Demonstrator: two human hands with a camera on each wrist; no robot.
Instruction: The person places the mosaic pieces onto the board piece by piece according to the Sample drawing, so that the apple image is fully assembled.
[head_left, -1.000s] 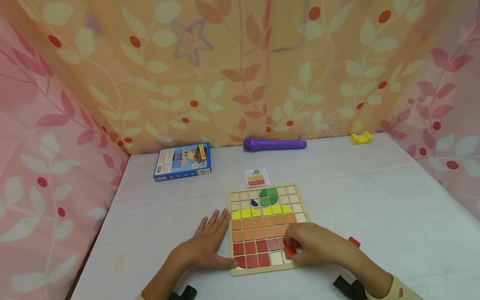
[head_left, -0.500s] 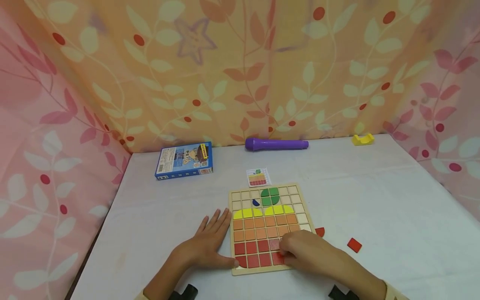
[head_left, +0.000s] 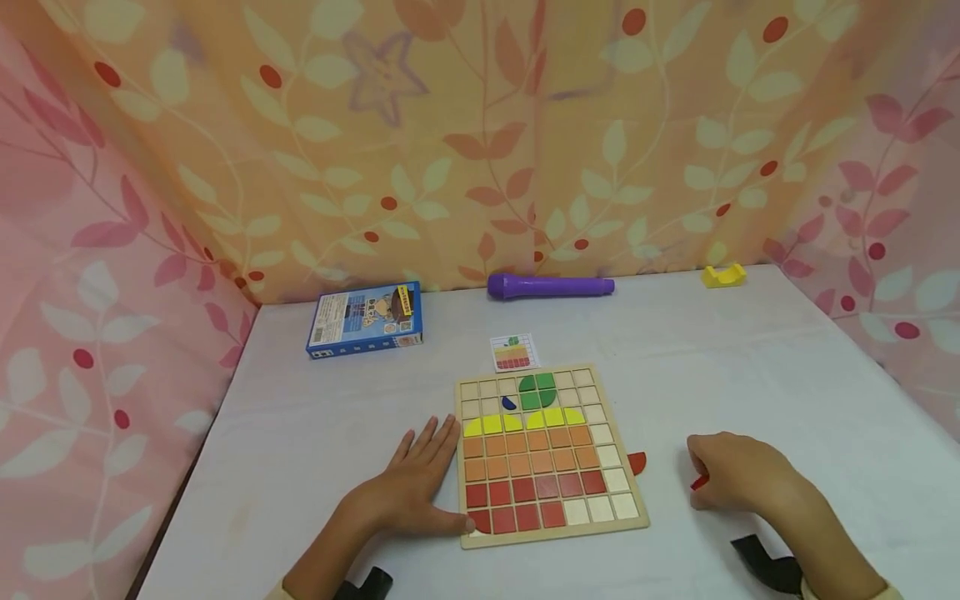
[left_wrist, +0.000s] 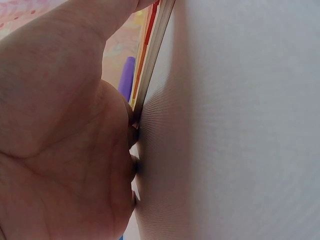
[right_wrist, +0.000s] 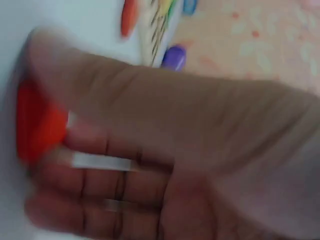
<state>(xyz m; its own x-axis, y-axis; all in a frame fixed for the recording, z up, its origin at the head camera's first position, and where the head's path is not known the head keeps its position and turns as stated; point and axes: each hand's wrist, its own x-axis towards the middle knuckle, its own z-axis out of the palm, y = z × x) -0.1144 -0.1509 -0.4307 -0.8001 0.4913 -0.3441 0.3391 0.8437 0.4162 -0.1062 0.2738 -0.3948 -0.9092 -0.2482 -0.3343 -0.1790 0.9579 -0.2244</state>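
A wooden grid board (head_left: 600, 507) lies on the white cloth, with green, yellow, orange and red tiles set in its cells and a dark blue piece near the top. My left hand (head_left: 401, 492) lies flat at the board's left edge, fingertips along the side and thumb over the lower left corner. Well right of the board, my right hand (head_left: 742, 471) pinches a red square tile (right_wrist: 40, 122) between thumb and fingers, low at the cloth. In the head view, most of that tile hides behind the fingers. A red rounded piece (head_left: 637, 462) lies just off the board's right edge.
A small pattern card (head_left: 514, 352) lies behind the board. Farther back are a blue box (head_left: 365, 321), a purple microphone-shaped object (head_left: 551, 287) and a yellow piece (head_left: 723, 277). Patterned curtains (head_left: 480, 142) hang along the back and sides of the table.
My right hand set a red tile in the bottom row, then moved right, off the board, to the loose red square tile, which it now pinches. My left hand stayed put.
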